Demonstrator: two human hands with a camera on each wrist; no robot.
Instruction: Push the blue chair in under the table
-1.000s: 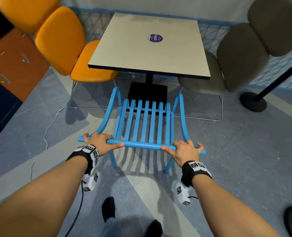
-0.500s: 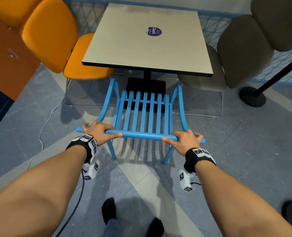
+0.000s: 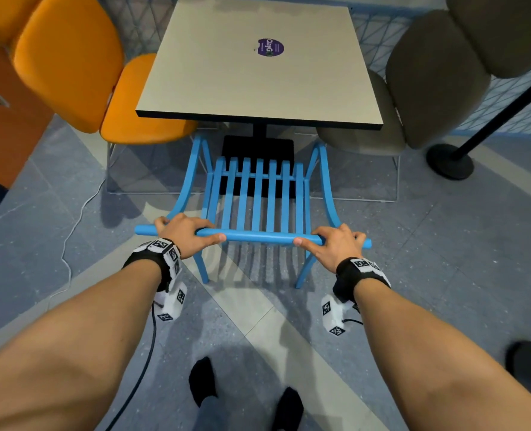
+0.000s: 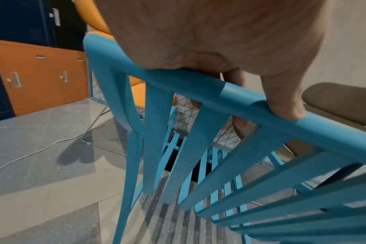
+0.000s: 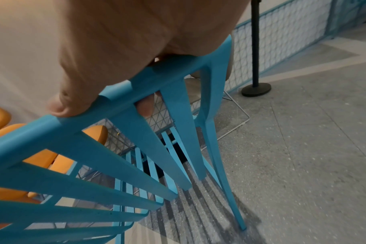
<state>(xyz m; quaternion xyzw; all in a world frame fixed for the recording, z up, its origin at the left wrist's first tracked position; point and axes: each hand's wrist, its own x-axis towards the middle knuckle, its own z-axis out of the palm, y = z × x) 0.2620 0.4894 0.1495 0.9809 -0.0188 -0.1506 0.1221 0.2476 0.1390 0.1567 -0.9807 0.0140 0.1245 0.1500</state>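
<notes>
The blue chair [image 3: 258, 200] with a slatted back stands facing the square beige table [image 3: 258, 73], its front part tucked below the table's near edge. My left hand [image 3: 185, 231] grips the left end of the chair's top rail [image 3: 258, 236], fingers over the rail and thumb along its near side. My right hand [image 3: 332, 244] grips the right end the same way. In the left wrist view my fingers [image 4: 282, 102] curl round the blue chair's rail [image 4: 198, 85]. The right wrist view shows my thumb [image 5: 73, 102] on the rail [image 5: 115, 102].
An orange padded chair [image 3: 80, 76] stands left of the table, a grey-brown one [image 3: 429, 88] on the right. A black stanchion base [image 3: 449, 164] sits at the right. A white cable [image 3: 71, 237] runs over the floor at the left. Orange lockers [image 3: 3, 119] line the left side.
The chair has slid forward, so more of its seat lies under the table. Both hands keep the same hold on the top rail and have moved forward with it.
</notes>
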